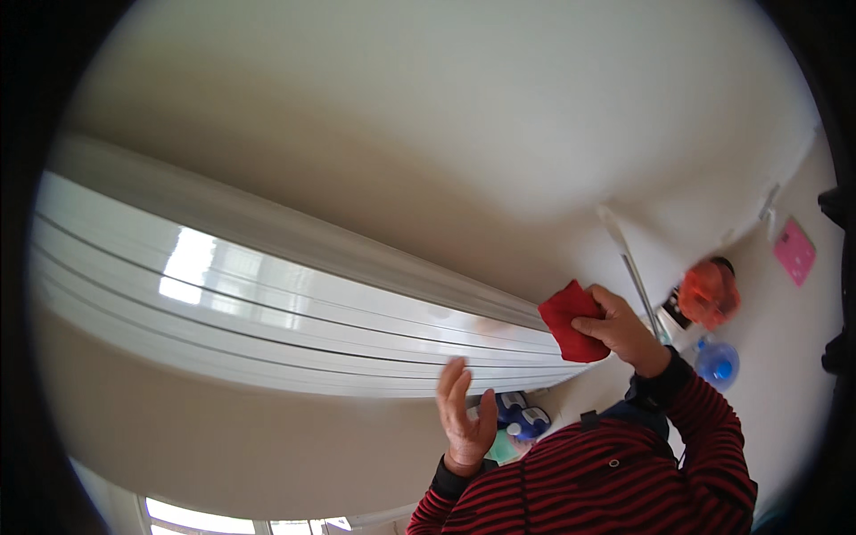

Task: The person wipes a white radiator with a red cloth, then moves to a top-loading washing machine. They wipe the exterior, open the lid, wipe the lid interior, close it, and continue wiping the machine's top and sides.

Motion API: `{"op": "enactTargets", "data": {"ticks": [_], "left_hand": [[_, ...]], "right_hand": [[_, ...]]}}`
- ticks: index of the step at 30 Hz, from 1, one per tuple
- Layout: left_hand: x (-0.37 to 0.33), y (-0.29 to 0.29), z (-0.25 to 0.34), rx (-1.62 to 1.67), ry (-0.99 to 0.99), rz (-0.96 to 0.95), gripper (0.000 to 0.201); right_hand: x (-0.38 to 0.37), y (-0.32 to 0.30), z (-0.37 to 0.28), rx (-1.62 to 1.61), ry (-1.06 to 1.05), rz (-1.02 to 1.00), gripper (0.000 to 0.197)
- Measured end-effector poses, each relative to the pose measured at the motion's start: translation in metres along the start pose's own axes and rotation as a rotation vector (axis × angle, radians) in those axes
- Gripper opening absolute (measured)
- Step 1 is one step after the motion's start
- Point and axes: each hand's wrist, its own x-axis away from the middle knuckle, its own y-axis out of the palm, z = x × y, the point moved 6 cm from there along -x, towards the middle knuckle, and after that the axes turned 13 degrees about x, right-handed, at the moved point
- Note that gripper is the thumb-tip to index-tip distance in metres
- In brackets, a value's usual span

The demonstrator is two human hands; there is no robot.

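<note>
Head view: a person in a red-and-black striped sleeve (624,473) works at a glossy white slatted panel (267,303) that sweeps from the left edge down to the lower right (the fisheye bends it into a curve).

Right hand: the right hand (624,334) is closed around a red cloth (571,323), thumb and fingers pinching its bunched edge.

Where the cloth is: pressed at the right-hand end of the panel, where the slats taper out against the plain white wall (464,116).

Left hand: the left hand (465,415) is open, fingers straight and together, holding nothing; it stands just below the panel's lower edge, and contact cannot be told.

Key relation: the panel's long axis runs left to right, and nearly all of it lies to the left of the cloth; the right hand is the one on it, the left is close beneath.

Count: one cloth, two hands, one panel with several parallel dark grooves.

Around: an orange round object (709,294), a blue-capped clear bottle (716,364), a pink card (794,251), a thin metal rod (637,276) and blue-and-white containers (523,415) lie beyond.
</note>
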Motion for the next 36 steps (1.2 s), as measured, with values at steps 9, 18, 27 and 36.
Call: {"op": "enactTargets", "data": {"ticks": [9,18,27,36], "left_hand": [[-0.073,-0.001,-0.047,-0.362,-0.066,0.197,0.130],[-0.076,0.023,-0.058,-0.606,-0.067,0.233,0.139],[-0.060,0.026,-0.083,-0.624,-0.098,0.265,0.123],[-0.055,0.027,-0.084,-0.588,-0.130,0.255,0.106]], "right_hand": [[-0.130,0.075,-0.302,0.269,-1.006,-0.070,0.026],[-0.141,0.149,-0.559,0.083,-1.591,0.207,0.019],[-0.189,0.242,-0.721,0.143,-1.743,0.626,0.025],[-0.195,0.287,-0.751,0.415,-1.751,0.495,0.028]]}}
